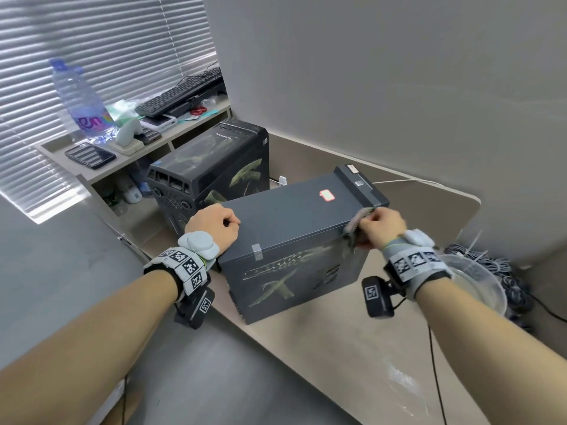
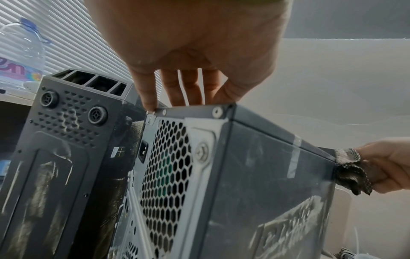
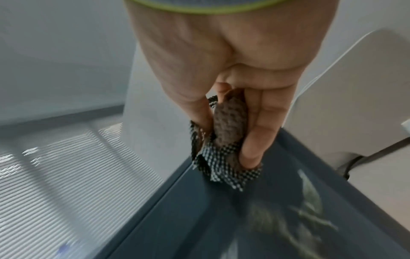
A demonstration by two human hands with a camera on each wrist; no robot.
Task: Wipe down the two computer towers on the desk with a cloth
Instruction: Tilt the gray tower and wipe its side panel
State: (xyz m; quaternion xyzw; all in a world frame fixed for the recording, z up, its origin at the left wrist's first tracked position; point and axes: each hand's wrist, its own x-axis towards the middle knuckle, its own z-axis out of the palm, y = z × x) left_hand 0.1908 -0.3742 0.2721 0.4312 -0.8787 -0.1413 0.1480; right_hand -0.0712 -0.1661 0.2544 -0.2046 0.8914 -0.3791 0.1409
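Note:
The near tower is dark grey and stands on the desk, its side streaked with dust. My left hand holds its rear top corner, fingers curled down onto the top panel above the vented back. My right hand pinches a crumpled checked cloth against the front top edge. The right wrist view shows the cloth squeezed between thumb and fingers on the side panel. The far tower, black and dust-smeared, stands just behind the near one and shows again in the left wrist view.
A clear plastic bowl and a tangle of cables lie at the right. A shelf at the back left carries a large water bottle, a keyboard and small items. Grey partitions enclose the desk.

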